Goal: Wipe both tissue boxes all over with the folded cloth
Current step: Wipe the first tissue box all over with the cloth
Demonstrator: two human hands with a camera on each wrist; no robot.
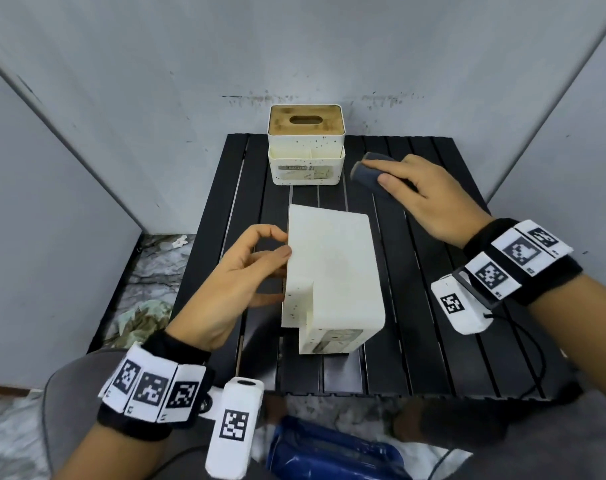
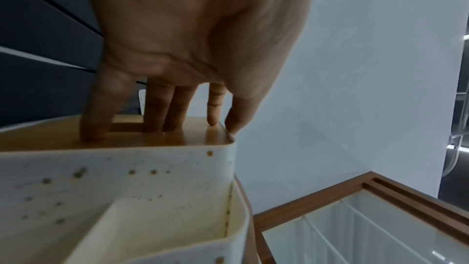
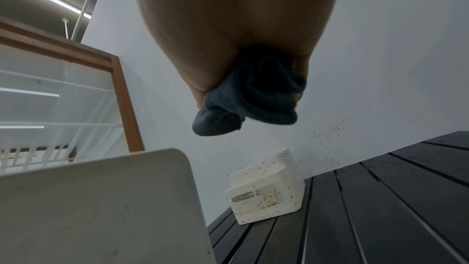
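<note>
The near tissue box [image 1: 332,271], cream with dark speckles, lies tipped over on the black slatted table [image 1: 433,323], its plain bottom facing up. My left hand [image 1: 281,244] holds its left edge. In the left wrist view the left hand's fingers [image 2: 175,111] press on the box's wooden lid [image 2: 50,138] at the slot, thumb on the rim. The far tissue box [image 1: 306,147] stands upright at the table's back edge, wooden lid up. To its right my right hand [image 1: 391,178] grips the folded dark blue cloth [image 1: 365,173] above the table, touching neither box.
Grey walls close in the table on three sides. A blue bag [image 1: 329,452] lies below the table's front edge. A wood-framed glass cabinet [image 2: 368,218] stands off to one side. Bare slats lie right of the near box.
</note>
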